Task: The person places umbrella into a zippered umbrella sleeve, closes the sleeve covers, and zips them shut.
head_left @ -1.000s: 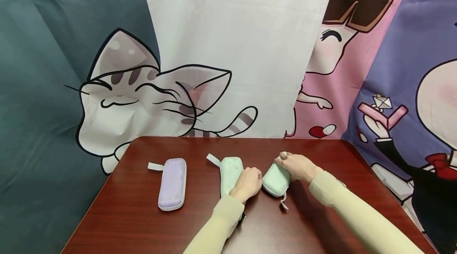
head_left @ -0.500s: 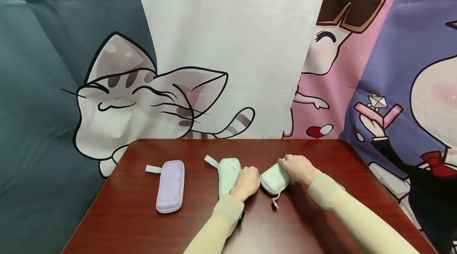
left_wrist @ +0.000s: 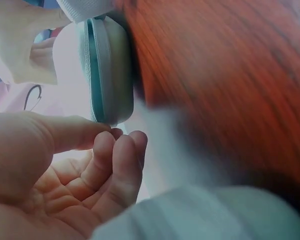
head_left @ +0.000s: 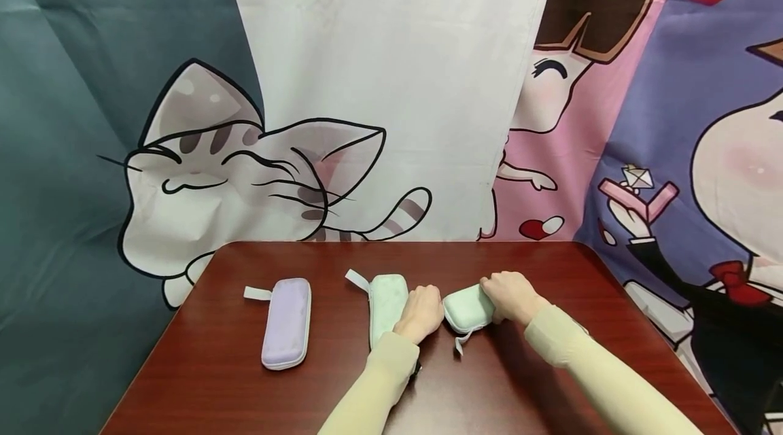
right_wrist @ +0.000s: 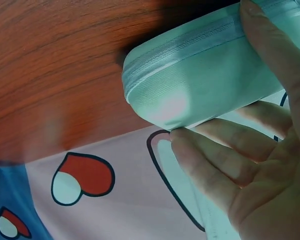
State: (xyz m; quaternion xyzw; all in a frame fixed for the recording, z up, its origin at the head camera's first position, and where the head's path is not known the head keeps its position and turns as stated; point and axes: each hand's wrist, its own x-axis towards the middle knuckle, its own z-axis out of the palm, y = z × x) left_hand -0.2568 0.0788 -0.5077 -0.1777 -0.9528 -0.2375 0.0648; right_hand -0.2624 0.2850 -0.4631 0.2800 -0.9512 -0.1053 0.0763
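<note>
A mint-green zip case (head_left: 467, 309) lies slantwise right of centre on the table, its loop strap hanging toward the front. My right hand (head_left: 512, 296) grips its right end; in the right wrist view, the thumb (right_wrist: 270, 37) lies over the zipped side and the fingers are underneath. My left hand (head_left: 422, 312) is at the case's left end. In the left wrist view, its thumb and fingertips meet at the end of the case's zipper (left_wrist: 97, 75), where a teal strip shows between the zipper edges. The zipper pull is hidden. Under the left wrist lies another mint-green case (head_left: 387, 300), partly covered.
A lavender zip case (head_left: 287, 323) with a pale strap (head_left: 257, 293) lies on the left of the reddish-brown table (head_left: 202, 380). A cartoon-printed cloth (head_left: 391, 81) hangs behind the table's far edge. A small dark thing (head_left: 417, 370) shows beside the left wrist.
The right-hand mint-green case has turned flatter across the table, and its strap has swung left. My right hand has shifted slightly with it; my left hand stays nearly in place.
</note>
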